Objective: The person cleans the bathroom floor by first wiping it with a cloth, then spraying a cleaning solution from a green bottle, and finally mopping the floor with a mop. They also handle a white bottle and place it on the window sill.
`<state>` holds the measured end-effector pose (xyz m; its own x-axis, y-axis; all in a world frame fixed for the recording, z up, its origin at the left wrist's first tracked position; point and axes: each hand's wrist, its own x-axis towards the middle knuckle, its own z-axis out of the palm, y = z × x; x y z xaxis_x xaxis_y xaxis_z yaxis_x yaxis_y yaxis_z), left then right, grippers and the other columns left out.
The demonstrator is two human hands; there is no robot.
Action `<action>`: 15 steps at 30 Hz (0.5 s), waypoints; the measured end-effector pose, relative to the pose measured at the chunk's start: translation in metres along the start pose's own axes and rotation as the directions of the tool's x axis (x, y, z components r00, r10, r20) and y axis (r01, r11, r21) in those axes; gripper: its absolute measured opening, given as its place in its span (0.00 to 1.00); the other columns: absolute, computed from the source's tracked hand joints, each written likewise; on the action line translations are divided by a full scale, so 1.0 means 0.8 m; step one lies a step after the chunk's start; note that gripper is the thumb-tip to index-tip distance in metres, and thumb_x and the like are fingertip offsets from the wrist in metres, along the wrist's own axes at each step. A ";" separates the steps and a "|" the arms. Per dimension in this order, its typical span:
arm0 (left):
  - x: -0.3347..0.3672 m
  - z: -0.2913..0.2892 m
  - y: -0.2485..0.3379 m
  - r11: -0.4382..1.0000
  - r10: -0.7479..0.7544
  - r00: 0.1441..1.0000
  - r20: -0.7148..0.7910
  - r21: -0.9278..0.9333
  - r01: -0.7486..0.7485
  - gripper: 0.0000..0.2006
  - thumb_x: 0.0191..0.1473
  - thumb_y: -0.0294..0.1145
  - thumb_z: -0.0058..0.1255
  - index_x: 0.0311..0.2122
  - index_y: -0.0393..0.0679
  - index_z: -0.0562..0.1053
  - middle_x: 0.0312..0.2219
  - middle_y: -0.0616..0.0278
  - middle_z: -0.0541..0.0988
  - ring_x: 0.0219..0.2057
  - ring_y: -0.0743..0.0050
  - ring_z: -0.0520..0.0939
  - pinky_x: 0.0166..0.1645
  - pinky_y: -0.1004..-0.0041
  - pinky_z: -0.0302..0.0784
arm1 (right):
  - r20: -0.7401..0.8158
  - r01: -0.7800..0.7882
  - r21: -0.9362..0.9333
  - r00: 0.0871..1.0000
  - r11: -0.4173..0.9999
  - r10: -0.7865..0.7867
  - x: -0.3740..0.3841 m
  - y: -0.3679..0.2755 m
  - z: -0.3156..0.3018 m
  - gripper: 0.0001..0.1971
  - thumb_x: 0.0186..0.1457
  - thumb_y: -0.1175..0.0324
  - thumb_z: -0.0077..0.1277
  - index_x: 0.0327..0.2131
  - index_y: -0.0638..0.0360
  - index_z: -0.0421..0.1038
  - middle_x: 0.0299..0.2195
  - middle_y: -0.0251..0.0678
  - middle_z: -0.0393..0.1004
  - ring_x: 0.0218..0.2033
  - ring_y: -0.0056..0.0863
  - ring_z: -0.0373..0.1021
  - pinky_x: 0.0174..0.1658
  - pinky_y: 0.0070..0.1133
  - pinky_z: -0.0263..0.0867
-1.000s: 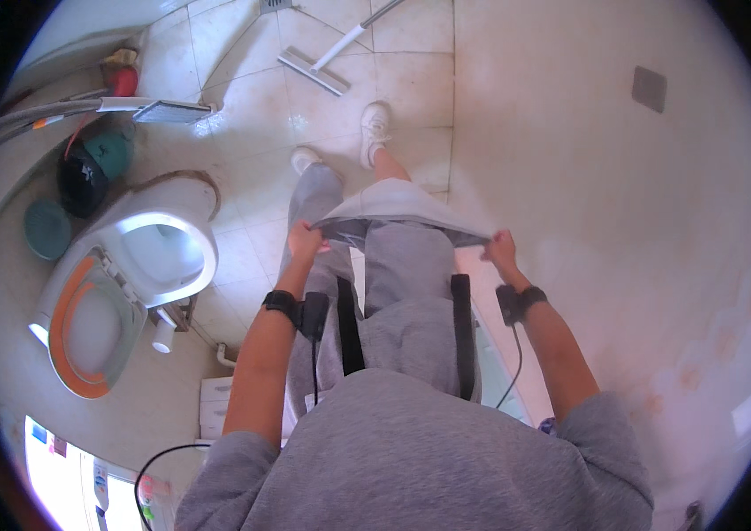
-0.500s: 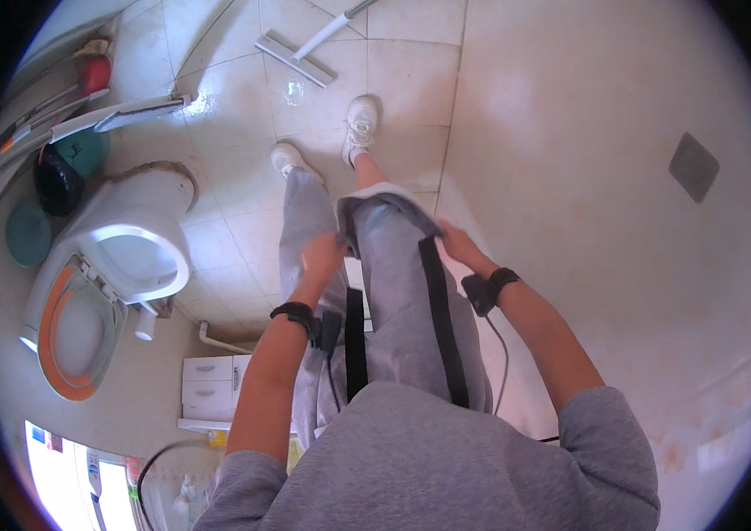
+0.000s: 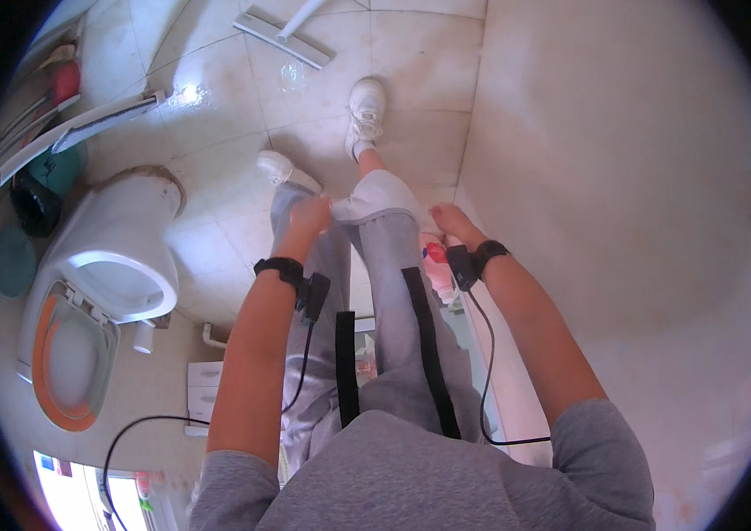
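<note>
The grey trouser leg (image 3: 384, 252) on my right is turned up at its lower end, and its white inner side (image 3: 380, 196) shows as a wide cuff below the knee. My left hand (image 3: 312, 215) is closed on the left edge of this cuff. Just off the cuff's right edge is my right hand (image 3: 455, 223), its fingers curled in; whether they hold anything is hidden. Both wrists wear a black band with a small black box and cable. White shoes (image 3: 367, 111) are on my feet, the right one farther forward.
A white toilet (image 3: 119, 274) with raised lid and orange-rimmed seat stands left. Beyond it are a teal basin (image 3: 61, 168), a black bag (image 3: 35, 205) and long-handled tools. A floor squeegee (image 3: 283, 37) lies ahead on wet tiles. A pale wall (image 3: 605, 177) rises on the right.
The grey hem has been folded back, so more white inner side shows. My right hand has come off the cuff's right edge. My left hand has moved slightly left and farther away.
</note>
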<state>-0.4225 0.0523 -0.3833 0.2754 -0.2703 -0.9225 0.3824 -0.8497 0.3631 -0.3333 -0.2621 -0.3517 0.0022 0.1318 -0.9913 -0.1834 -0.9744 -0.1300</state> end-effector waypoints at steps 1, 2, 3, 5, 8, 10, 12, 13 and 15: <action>0.024 0.002 -0.007 0.993 -0.020 0.999 -0.048 -0.113 0.015 0.14 0.45 0.30 0.43 0.39 0.41 0.71 0.37 0.49 0.74 0.40 0.53 0.74 0.43 0.62 0.69 | -0.147 0.081 0.121 0.987 0.989 -0.063 0.022 -0.009 -0.002 0.16 0.48 0.69 0.39 0.42 0.60 0.66 0.39 0.45 0.70 0.40 0.36 0.67 0.43 0.25 0.61; 0.044 0.006 -0.012 0.972 0.012 0.992 -0.129 -0.230 -0.041 0.14 0.46 0.30 0.42 0.40 0.41 0.70 0.38 0.48 0.73 0.41 0.53 0.73 0.45 0.62 0.68 | -0.310 0.210 0.235 0.941 0.949 -0.132 0.042 -0.017 -0.002 0.16 0.49 0.70 0.37 0.43 0.60 0.65 0.39 0.45 0.70 0.40 0.35 0.67 0.43 0.25 0.61; 0.066 0.011 -0.015 0.941 0.033 0.979 -0.200 -0.325 -0.098 0.15 0.46 0.30 0.41 0.41 0.41 0.69 0.39 0.48 0.73 0.42 0.52 0.72 0.47 0.63 0.67 | -0.327 0.248 0.239 0.931 0.939 -0.163 0.062 -0.026 0.000 0.18 0.49 0.72 0.38 0.46 0.59 0.63 0.41 0.45 0.69 0.42 0.34 0.66 0.44 0.25 0.60; 0.106 0.027 -0.015 0.869 0.067 0.932 -0.356 -0.438 -0.230 0.16 0.45 0.30 0.41 0.42 0.39 0.68 0.39 0.47 0.72 0.42 0.51 0.72 0.47 0.64 0.66 | -0.352 0.324 0.267 0.910 0.907 -0.221 0.096 -0.039 0.005 0.24 0.47 0.74 0.40 0.51 0.58 0.58 0.45 0.45 0.66 0.46 0.33 0.64 0.46 0.24 0.59; 0.137 0.055 0.006 0.759 0.053 0.899 -0.435 -0.567 -0.320 0.18 0.42 0.31 0.44 0.42 0.37 0.67 0.38 0.45 0.72 0.40 0.51 0.73 0.46 0.67 0.66 | -0.147 0.285 0.225 0.955 0.932 -0.256 0.129 -0.054 -0.001 0.31 0.44 0.78 0.41 0.55 0.56 0.51 0.49 0.47 0.62 0.50 0.31 0.60 0.49 0.23 0.57; 0.135 0.066 0.029 0.655 0.004 0.980 -0.198 -0.740 -0.152 0.22 0.40 0.31 0.46 0.44 0.37 0.65 0.39 0.45 0.71 0.41 0.53 0.72 0.48 0.68 0.64 | 0.084 0.253 0.392 0.948 0.885 -0.308 0.134 -0.065 -0.009 0.29 0.42 0.78 0.42 0.53 0.59 0.54 0.46 0.45 0.65 0.47 0.31 0.62 0.48 0.23 0.57; 0.117 0.060 0.043 0.726 0.099 0.974 -0.203 -0.655 -0.210 0.23 0.38 0.32 0.49 0.44 0.37 0.65 0.39 0.46 0.71 0.42 0.54 0.71 0.49 0.67 0.63 | 0.196 0.219 0.369 0.932 0.903 -0.306 0.127 -0.071 -0.020 0.26 0.40 0.77 0.44 0.48 0.60 0.58 0.42 0.43 0.67 0.44 0.32 0.63 0.47 0.24 0.57; 0.103 0.052 0.049 0.770 0.132 0.979 -0.156 -0.605 -0.201 0.23 0.37 0.32 0.50 0.43 0.38 0.65 0.39 0.46 0.71 0.43 0.55 0.71 0.49 0.67 0.63 | 0.205 0.229 0.268 0.936 0.936 -0.287 0.118 -0.072 -0.028 0.23 0.40 0.77 0.45 0.45 0.60 0.60 0.40 0.41 0.68 0.43 0.33 0.64 0.47 0.25 0.57; 0.065 0.033 0.052 0.899 0.154 0.956 -0.252 -0.365 -0.241 0.22 0.37 0.31 0.52 0.41 0.38 0.66 0.38 0.48 0.71 0.43 0.56 0.70 0.49 0.66 0.63 | 0.113 0.345 0.009 0.932 0.938 -0.344 0.092 -0.069 -0.035 0.19 0.37 0.76 0.48 0.39 0.61 0.63 0.35 0.39 0.68 0.40 0.34 0.65 0.47 0.27 0.56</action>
<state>-0.4155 -0.0091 -0.4196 0.5439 -0.2751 -0.7928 0.5998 -0.5333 0.5965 -0.2951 -0.2038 -0.4181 -0.0457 0.4787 -0.8768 -0.1801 -0.8673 -0.4641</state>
